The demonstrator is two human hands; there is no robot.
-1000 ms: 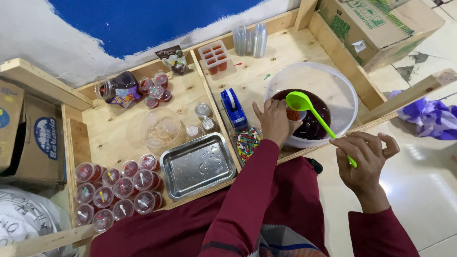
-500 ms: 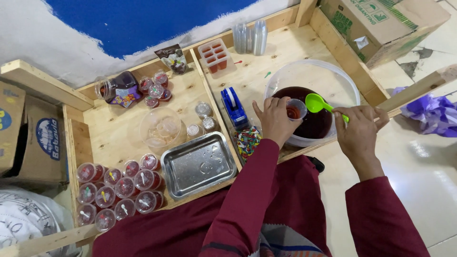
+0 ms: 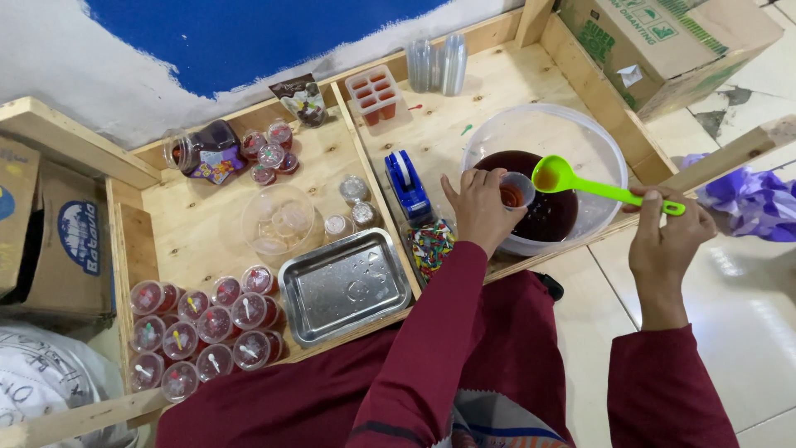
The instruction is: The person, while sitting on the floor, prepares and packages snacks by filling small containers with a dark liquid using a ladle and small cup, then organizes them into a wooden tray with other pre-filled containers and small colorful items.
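Seen from above, your left hand (image 3: 479,207) was closed around a small clear plastic cup (image 3: 516,190), holding it over the near edge of a large clear mixing bowl (image 3: 594,146) of dark red liquid (image 3: 551,216). The cup already showed a little red at its bottom. Your right hand (image 3: 666,235) pinched the end of a bright green ladle (image 3: 603,187); its scoop, carrying a small pool of orange-red liquid, hung level just beside the cup's rim, touching or nearly so — the view could not settle which.

The step in hand looked like filling: liquid was being spooned from bowl to cup. The next move, as a judgement, called for a slow tilt of the scoop over the cup's mouth, with the cup kept upright and steady above the bowl so drips fell back in.

Around you lay a wooden tray table (image 3: 207,241). A blue tape dispenser (image 3: 406,184) sat just left of your left hand, with a tub of coloured sprinkles (image 3: 429,246) below it. Further left were an empty metal tray (image 3: 347,286), an empty clear bowl (image 3: 279,220) and a cluster of filled, lidded red cups (image 3: 199,328).
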